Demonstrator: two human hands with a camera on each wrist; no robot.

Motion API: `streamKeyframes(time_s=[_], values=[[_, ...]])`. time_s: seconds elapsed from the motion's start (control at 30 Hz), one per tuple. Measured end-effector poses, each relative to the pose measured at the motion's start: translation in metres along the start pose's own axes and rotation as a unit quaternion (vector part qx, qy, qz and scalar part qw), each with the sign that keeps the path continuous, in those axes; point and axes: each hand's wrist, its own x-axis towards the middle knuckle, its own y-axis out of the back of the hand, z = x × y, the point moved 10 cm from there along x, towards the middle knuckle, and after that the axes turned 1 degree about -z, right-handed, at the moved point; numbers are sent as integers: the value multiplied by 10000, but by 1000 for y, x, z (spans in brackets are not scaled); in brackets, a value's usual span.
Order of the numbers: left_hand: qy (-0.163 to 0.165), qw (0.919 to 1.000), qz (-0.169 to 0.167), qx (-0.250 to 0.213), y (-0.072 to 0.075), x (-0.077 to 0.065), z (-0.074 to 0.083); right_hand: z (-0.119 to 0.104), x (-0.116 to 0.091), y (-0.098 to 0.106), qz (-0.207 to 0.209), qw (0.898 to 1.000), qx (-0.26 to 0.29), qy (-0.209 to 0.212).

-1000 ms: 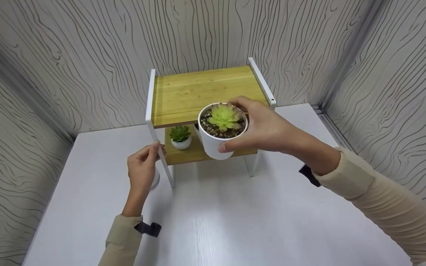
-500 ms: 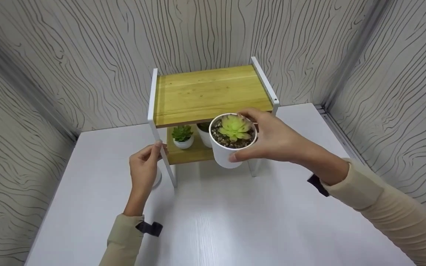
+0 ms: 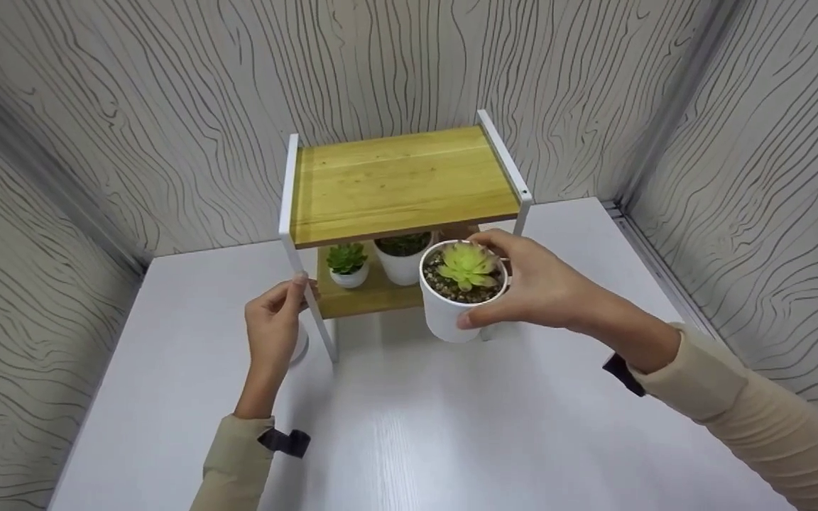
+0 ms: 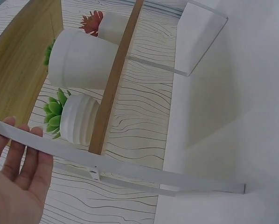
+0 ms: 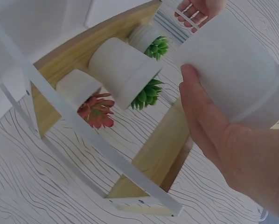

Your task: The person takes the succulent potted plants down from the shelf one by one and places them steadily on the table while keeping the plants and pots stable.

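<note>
My right hand (image 3: 544,280) grips a white pot (image 3: 448,323) with a pale green succulent (image 3: 467,265) in pebbly soil. The pot is in the air, in front of the shelf's lower right part. With its thumb and fingers my left hand (image 3: 275,319) holds the front left white post (image 3: 319,323) of the small two-tier shelf. On the lower board (image 3: 366,301) stand a small ribbed pot (image 4: 79,119) with a green succulent, a larger white pot (image 3: 403,268) with a green plant, and a white pot (image 5: 79,88) with a red succulent (image 5: 97,111).
The wooden top board (image 3: 402,181) has white rails at both sides. A round white object (image 3: 300,345) is partly hidden behind the left hand. The shelf stands on a white table (image 3: 395,426), with wood-patterned panels (image 3: 395,64) behind and beside it.
My right hand has moved the potted succulent down and to the right, away from the shelf's front. The larger pot behind it has come into view. My left hand stays on the post.
</note>
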Motion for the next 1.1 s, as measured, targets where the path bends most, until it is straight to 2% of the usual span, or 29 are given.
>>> streamKeyframes(time_s=[0.23,0.57,0.77,1.1], values=[[-26,10000,-24,8,-1,0,0,18,-4,-6,-56,9998,98,-181],[-137,9998,-33,134,0,-1,2,23,-7,-10,-16,10000,-12,-57],[-110,9996,-51,245,0,-1,1,28,-10,-8,38,10000,-11,-85],[32,9998,-32,171,1,0,-2,41,-15,2,142,9996,-67,-221]])
